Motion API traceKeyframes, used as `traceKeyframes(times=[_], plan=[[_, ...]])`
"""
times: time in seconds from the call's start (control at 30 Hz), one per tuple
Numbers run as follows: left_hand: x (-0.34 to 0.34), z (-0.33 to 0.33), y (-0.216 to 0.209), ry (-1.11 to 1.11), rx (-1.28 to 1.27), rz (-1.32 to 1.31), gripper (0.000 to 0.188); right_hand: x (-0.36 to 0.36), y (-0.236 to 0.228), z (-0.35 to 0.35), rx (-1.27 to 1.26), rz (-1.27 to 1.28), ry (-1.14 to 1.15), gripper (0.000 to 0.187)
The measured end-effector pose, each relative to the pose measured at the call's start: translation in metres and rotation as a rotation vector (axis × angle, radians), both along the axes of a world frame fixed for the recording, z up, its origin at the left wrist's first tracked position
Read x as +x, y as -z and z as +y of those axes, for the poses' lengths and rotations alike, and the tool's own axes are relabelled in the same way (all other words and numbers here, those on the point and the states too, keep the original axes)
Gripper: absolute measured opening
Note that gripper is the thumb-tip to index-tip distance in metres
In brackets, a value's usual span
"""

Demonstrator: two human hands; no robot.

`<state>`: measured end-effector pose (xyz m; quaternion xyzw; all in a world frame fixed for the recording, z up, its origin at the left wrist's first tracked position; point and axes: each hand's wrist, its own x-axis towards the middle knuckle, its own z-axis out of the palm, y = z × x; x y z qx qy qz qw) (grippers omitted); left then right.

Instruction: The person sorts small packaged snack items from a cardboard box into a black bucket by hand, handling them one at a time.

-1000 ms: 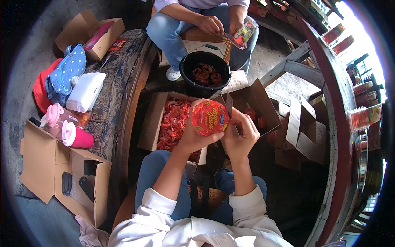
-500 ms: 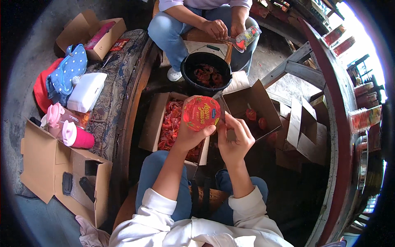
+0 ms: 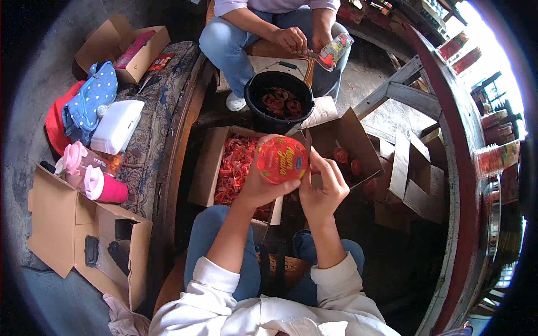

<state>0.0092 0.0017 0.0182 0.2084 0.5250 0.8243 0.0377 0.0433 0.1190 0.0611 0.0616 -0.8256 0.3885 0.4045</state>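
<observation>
My left hand (image 3: pixel 262 187) is closed around a cup with a round red printed lid (image 3: pixel 282 159), its top facing up toward me. At the cup's right edge, the fingers of my right hand (image 3: pixel 322 185) are bent and pinched together. A thin dark shape shows beside the lid above those fingertips, but I cannot make out what it is. Beneath my hands stands a cardboard box (image 3: pixel 203 175) filled with shredded red scraps (image 3: pixel 231 162). Right of it, an open carton (image 3: pixel 364 140) holds a few round red pieces (image 3: pixel 340 155).
Across from me, a seated person's hands (image 3: pixel 292 40) hold a printed clear cup (image 3: pixel 335 51) above a black bucket (image 3: pixel 260 119) containing red rings. Bags, pink tumblers (image 3: pixel 106 185) and open boxes lie left. A wooden rack (image 3: pixel 448 140) with stacked cups stands right.
The cup in my left hand has turned clockwise and shifted slightly right and down. My right hand stays by its edge, almost unmoved.
</observation>
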Motion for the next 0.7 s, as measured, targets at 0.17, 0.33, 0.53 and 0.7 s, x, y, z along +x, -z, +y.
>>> traceKeyframes(times=[0.17, 0.33, 0.53, 0.7], plan=[[0.001, -0.001, -0.005, 0.043, -0.055, -0.047, 0.08, -0.001, -0.001, 0.002, -0.118, -0.046, -0.057, 0.038], [0.001, 0.006, 0.01, -0.056, -0.027, -0.029, 0.079, 0.0, -0.002, -0.002, -0.13, -0.041, -0.027, 0.039], [-0.001, 0.01, 0.015, -0.079, 0.012, -0.082, 0.066, -0.002, 0.0, 0.0, -0.065, -0.027, -0.028, 0.037], [0.001, 0.008, 0.012, -0.116, 0.018, -0.152, 0.049, -0.001, 0.0, -0.001, -0.082, -0.002, 0.033, 0.035]])
